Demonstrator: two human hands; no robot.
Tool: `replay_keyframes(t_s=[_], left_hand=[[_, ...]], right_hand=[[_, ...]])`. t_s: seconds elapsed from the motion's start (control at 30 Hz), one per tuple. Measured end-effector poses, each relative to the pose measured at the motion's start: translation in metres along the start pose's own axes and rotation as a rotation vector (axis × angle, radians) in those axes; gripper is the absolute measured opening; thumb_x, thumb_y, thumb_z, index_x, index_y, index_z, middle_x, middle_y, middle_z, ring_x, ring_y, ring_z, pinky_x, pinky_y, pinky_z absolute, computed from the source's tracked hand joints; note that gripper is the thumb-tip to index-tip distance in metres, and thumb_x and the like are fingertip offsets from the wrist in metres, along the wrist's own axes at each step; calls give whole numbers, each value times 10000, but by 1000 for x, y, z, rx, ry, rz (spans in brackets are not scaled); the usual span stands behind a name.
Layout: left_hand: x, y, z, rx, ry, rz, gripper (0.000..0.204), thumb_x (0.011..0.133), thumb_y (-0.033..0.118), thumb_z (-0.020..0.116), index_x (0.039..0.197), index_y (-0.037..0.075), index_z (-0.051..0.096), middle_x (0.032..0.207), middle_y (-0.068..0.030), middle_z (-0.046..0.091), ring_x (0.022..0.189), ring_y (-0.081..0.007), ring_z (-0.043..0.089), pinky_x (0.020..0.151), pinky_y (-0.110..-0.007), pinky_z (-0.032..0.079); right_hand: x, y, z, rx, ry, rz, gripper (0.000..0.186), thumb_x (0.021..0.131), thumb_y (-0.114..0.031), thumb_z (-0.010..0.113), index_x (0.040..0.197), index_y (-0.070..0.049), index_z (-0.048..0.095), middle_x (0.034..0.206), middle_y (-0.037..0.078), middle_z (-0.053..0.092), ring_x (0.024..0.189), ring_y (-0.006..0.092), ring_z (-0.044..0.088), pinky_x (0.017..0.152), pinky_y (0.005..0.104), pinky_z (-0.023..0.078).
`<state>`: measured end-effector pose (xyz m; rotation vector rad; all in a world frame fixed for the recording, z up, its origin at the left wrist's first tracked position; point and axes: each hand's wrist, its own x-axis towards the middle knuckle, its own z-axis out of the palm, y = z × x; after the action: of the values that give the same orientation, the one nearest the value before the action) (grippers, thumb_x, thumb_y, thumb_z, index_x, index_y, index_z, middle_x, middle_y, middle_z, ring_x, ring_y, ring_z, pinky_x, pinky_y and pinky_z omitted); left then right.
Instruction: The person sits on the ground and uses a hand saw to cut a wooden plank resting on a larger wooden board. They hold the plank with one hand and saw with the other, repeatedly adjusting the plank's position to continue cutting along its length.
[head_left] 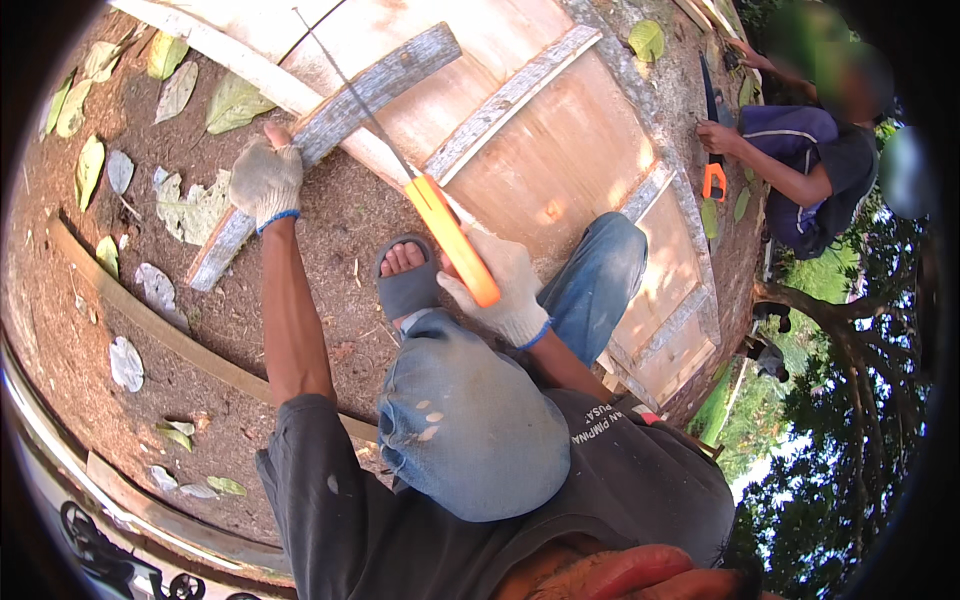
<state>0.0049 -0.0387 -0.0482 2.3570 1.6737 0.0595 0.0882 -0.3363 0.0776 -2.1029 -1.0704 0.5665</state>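
Observation:
A weathered grey wooden batten (395, 82) slants across the edge of a pale plywood panel (565, 140). My left hand (266, 182), in a cream knitted glove with a blue cuff, is closed round the batten, and its lower end sticks out past the hand above the soil. My right hand (508, 288), gloved alike, grips the orange handle of a handsaw (452, 238). The saw's thin blade runs up and to the left, crossing the batten on the panel side of my left hand. Whether its teeth have cut into the wood cannot be made out.
More battens (515, 98) lie across the panel. Dry leaves (188, 205) litter the brown soil, where a long thin strip (165, 315) curves leftward. My sandalled foot (408, 280) stands between my hands. At right, a crouching person (800, 180) holds another orange-handled saw (713, 180).

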Motion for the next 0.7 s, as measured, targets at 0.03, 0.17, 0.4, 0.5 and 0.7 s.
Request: replay_keyframes(t_s=[0.03,0.17,0.4,0.5,0.7], left_hand=[[1,1,0,3,4,-19,666,1033,520,374,848,34,791,792,-241,734,757,-403,744,682,-515,568],[-6,8,5,-38,57,-13,682,1035,525,381,803,32,791,773,-246,726,740,-419,730,683,-526,556],[-4,-1,10,-8,99,-26,676,1044,510,395,774,30,788,748,-242,720,706,-408,726,663,-523,553],[-6,-2,6,42,101,-44,675,1047,508,388,806,23,790,761,-250,722,718,-412,727,657,-528,552],[-16,4,20,-25,66,-50,674,1036,530,390,860,16,789,797,-274,722,744,-416,732,659,-531,555]], right_hand=[[32,-2,11,125,-54,112,237,827,-236,809,941,-76,676,772,139,677,738,361,698,646,405,542],[63,10,31,178,68,112,263,870,-297,756,889,-75,617,825,183,667,789,413,667,670,462,539],[-86,8,-23,3,-71,127,280,760,-263,827,920,-89,677,804,124,674,757,355,670,681,425,537],[-58,0,-13,8,-96,193,292,767,-285,829,910,-92,665,821,140,683,765,373,670,689,439,544],[79,19,33,82,50,142,285,876,-308,753,947,-60,631,800,186,669,742,412,665,653,469,537]])
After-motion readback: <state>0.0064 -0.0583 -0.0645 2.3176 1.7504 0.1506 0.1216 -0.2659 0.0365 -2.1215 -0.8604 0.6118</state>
